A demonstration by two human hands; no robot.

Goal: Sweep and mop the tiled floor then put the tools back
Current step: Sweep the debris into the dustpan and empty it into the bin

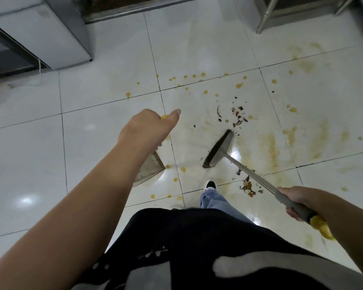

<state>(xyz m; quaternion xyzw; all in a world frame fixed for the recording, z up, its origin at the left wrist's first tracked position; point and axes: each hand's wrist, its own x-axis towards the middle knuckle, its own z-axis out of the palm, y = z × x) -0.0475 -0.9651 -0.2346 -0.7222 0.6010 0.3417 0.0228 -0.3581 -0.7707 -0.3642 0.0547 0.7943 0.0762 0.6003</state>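
Midway through the sweeping, a person works a tiled floor that is far from clean. The right hand is wrapped around the grey grip of a broom, whose bristle head rests on the tiles just right of centre, the handle slanting back to the near right. The left hand is curled around what looks like the yellow-tipped handle of a dustpan, which stands on the floor to the left of the broom head, apart from it.

Little appears done so far. A scatter of dark scraps lies just beyond the broom head, and a second small pile sits nearer, beside the handle; neither is in the pan. Orange drops dot the tiles across the middle, and pale yellowish smears spread to the right, work for a mop, none of which is in view.

The dustpan's inside shows only faint specks and streaks; whether it holds any real load cannot be told, since the forearm covers part of it. Gathering the scraps, mopping and putting the tools back all seem to remain.
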